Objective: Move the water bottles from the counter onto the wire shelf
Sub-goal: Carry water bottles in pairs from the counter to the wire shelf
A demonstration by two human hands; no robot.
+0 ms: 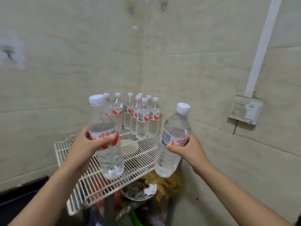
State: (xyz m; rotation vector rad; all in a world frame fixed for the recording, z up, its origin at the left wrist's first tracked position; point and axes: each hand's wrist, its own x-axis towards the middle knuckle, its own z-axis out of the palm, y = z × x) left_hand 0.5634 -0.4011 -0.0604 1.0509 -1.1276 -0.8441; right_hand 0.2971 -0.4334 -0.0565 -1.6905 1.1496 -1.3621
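The left grip [91, 141] is wrapping around the red-and-white label of a clear plastic water bottle with a white cap [107, 141], fingers closed on it. The right grip [189, 149] is pinching a second clear plastic bottle [172, 141] at its label in the same way. Both bottles are hanging in the air, tilted a little, above the white wire shelf [97, 176]. A group of similar bottles [140, 116] is standing upright at the back corner of the shelf, near the beige tiled wall [65, 79].

Standing bottles [140, 115] crowd shelf [91, 180] rear; front free.
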